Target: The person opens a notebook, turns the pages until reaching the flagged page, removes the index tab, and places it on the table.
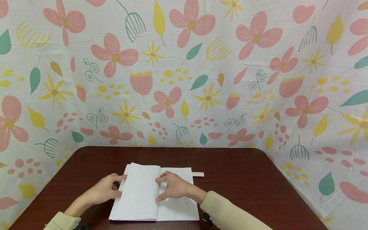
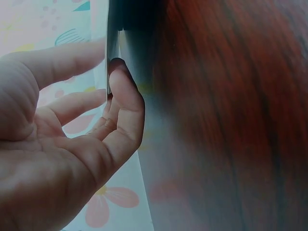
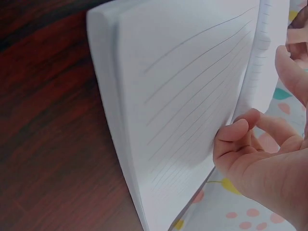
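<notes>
An open notebook (image 1: 143, 191) with white ruled pages lies on the dark red-brown table. At its left edge, my left hand (image 1: 102, 190) holds the side of the book. In the left wrist view, the fingers of that hand (image 2: 72, 130) stand on both sides of the thin edge, some curled behind it. My right hand (image 1: 175, 187) rests on the right page, thumb and forefinger spread apart near the centre fold. The right wrist view shows that hand's (image 3: 264, 149) other fingers bent against the ruled page (image 3: 187, 86).
A pale pink strip (image 1: 198, 174) sticks out from the notebook's upper right side. The table (image 1: 238, 179) has rounded far corners. Behind it and on both sides hangs a white cloth (image 1: 178, 105) printed with flowers and leaves.
</notes>
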Action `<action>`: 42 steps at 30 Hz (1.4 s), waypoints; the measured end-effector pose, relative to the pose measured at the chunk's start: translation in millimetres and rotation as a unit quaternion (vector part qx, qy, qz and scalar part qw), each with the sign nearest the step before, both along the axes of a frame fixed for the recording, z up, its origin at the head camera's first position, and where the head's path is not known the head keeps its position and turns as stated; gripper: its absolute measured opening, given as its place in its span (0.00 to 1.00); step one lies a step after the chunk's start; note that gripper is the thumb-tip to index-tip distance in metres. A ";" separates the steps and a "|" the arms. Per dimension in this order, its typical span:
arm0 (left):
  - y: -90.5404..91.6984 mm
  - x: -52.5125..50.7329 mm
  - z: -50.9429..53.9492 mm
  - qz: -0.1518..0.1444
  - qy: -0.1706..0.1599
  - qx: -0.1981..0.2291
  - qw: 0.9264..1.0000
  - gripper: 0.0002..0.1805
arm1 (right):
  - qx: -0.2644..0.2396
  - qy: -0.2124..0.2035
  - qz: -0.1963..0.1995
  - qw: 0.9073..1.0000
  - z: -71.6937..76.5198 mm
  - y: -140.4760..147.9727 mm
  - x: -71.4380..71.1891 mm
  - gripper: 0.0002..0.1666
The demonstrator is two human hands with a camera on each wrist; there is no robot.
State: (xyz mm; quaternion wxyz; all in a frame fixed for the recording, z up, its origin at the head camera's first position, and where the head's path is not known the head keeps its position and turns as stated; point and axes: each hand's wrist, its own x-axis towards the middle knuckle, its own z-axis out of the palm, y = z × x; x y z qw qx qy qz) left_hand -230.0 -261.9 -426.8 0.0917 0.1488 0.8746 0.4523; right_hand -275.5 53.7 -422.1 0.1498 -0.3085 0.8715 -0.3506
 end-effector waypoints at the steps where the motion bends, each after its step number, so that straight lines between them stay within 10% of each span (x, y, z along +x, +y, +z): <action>1: 0.0 -0.3 0.0 0.003 -0.002 0.004 1.000 0.35 | 0.000 0.000 0.000 1.000 -0.3 0.1 -0.2 0.41; 24: 0.2 -1.0 -2.4 0.005 0.004 0.008 1.000 0.41 | 0.007 0.003 0.003 1.000 2.0 13.7 1.8 0.41; 42: -4.0 -5.1 -7.3 -0.009 -0.008 -0.001 1.000 0.40 | 0.019 0.048 0.008 0.999 -4.4 97.7 4.0 0.44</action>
